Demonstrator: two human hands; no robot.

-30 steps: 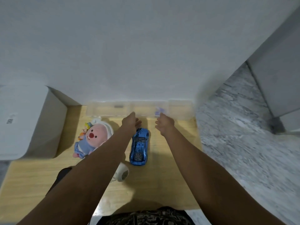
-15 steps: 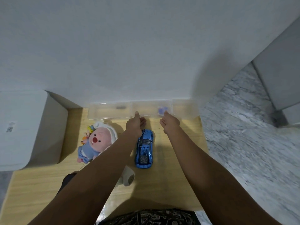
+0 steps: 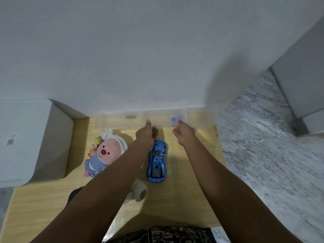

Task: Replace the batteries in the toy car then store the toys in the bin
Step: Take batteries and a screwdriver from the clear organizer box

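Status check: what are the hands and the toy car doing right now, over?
Left hand and right hand at clear box rim, holding nothing. Car untouched on table. Plush beside left arm.

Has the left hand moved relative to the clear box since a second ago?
Yes. The left hand has advanced toward the wall; its thumb now reaches the clear box front edge.

The white box [image 3: 26, 142] at left carries a small label with a code square, its print too blurred to read.
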